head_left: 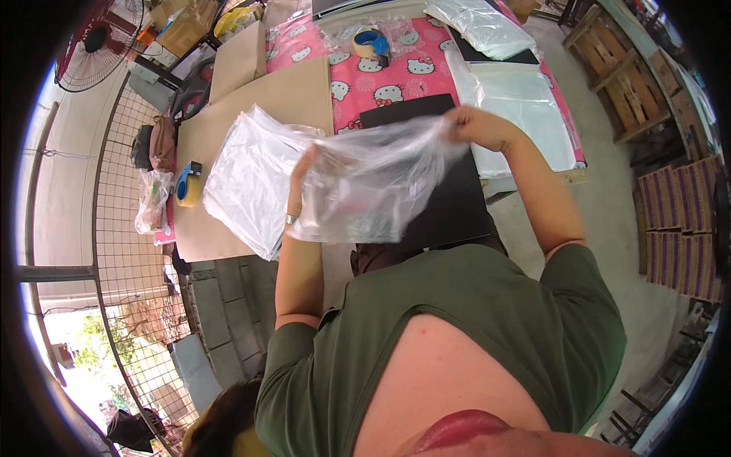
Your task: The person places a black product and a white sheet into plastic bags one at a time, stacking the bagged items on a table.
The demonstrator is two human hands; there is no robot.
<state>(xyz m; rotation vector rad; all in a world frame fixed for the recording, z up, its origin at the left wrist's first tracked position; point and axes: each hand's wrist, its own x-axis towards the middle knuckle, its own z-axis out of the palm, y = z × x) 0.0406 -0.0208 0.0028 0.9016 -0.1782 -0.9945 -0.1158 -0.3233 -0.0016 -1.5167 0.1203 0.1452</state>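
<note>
A clear plastic bag [373, 186] is stretched between my two hands, blurred by motion. At its left side my left hand [302, 174] grips it, the fingers partly covered by the film. My right hand [481, 129] is closed on the bag's upper right corner, its fingertips smeared. Under and behind the bag lies a flat black board [453, 206], seen partly through the film. Beside my left hand a stack of clear plastic bags [251, 179] rests on brown cardboard [304, 91].
A pink patterned tablecloth [392, 80] covers the table. Tape dispensers stand at the back [371, 46] and left edge [188, 184]. White plastic-wrapped sheets [518, 114] lie at the right, with more plastic packs [487, 30] behind. Stacked cartons [681, 228] stand farther right.
</note>
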